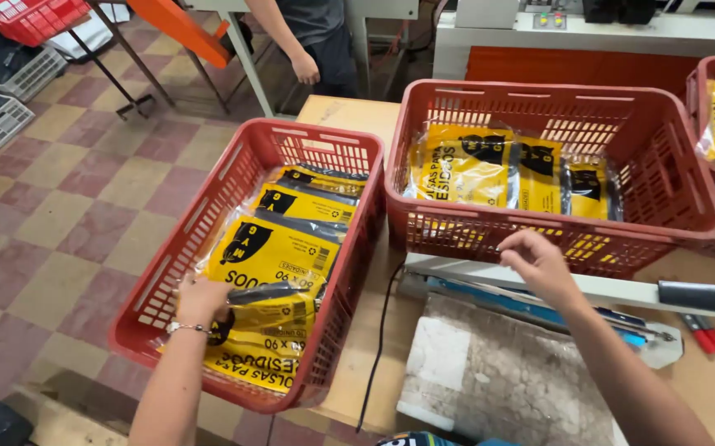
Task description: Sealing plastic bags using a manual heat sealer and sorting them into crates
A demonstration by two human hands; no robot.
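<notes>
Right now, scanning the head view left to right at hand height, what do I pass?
Left hand on a yellow-and-black packet → left red basket → black cable → right hand → middle red basket → far-right basket.

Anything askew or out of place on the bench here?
One thing: the left red basket sits skewed, overhanging the table edge above the floor, while the left hand rests on the yellow packets inside. The right hand is at the middle basket, which sits square. Nothing spilled.
</notes>
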